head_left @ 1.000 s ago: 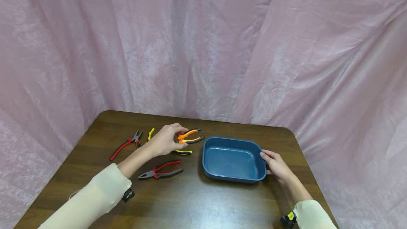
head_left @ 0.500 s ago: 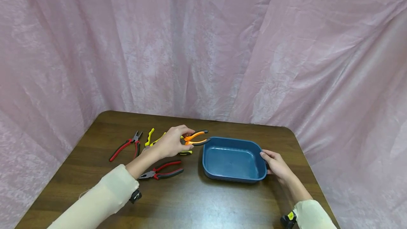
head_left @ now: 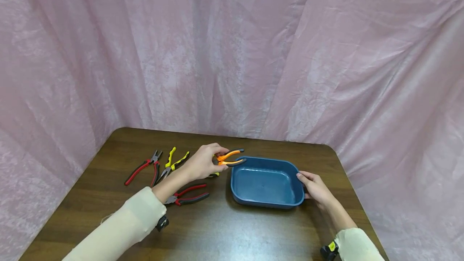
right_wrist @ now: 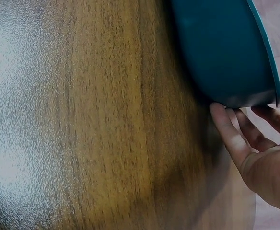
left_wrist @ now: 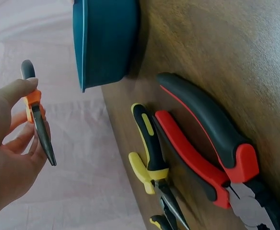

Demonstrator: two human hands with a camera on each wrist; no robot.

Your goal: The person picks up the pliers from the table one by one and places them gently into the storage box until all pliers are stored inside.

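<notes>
My left hand (head_left: 204, 163) holds orange-and-black long-nose pliers (left_wrist: 34, 108) by the middle, thumb on one side and fingers on the other. Their spread handles point right and overlap the back left corner of a blue rectangular container (head_left: 266, 186) in the head view. The left wrist view shows the slim pointed nose free of the fingers. My right hand (head_left: 318, 190) grips the container's right end, thumb at the rim and fingers against the outer wall. The container's inside is bare.
Left of the container lie red-and-black pliers (head_left: 192, 199), partly behind the left forearm. Farther left are more red-handled pliers (head_left: 137, 172) and yellow-and-black pliers (head_left: 170, 158). Another yellow handle (head_left: 214, 175) shows below the left hand. A pink curtain (head_left: 232, 51) hangs behind the wooden table (head_left: 217, 228).
My left hand has moved right with the orange-and-black long-nose pliers, bringing their handles over the container's edge in view. The right hand and container have stayed in place.
</notes>
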